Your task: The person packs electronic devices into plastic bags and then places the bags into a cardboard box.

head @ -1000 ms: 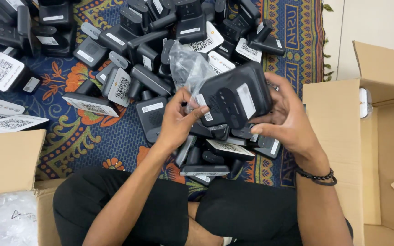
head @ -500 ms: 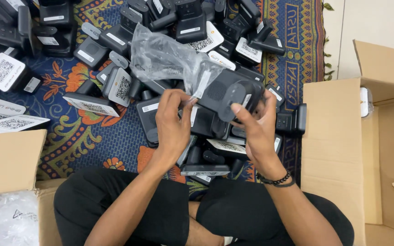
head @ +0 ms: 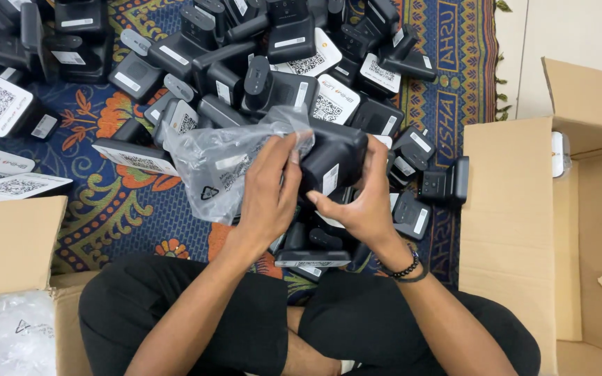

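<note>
Black boxy device [head: 332,159], rigid and probably light, sits above the cardboard box [head: 510,209]'s left flap, right hand [head: 360,205] clamped under its body, left hand [head: 269,184] pinching the soft, slippery clear plastic bag [head: 217,167] at its mouth, apparently half over the device.

Two hands in view: left hand [head: 267,182] and right hand [head: 358,202], together on one black device [head: 332,157] that's half out of one clear plastic bag [head: 221,163]. Black devices in the pile [head: 245,63] on the one patterned rug [head: 106,209]: too many & too overlapped for an exact count, approx. several dozen, w/ roughly eight showing white code-printed faces. Cardboard boxes: two, i.e. a left box [head: 8,244] holding more clear bags (no. can't tell) and a right box [head: 524,209]; one beaded bracelet [head: 404,268] on the right wrist.
</note>
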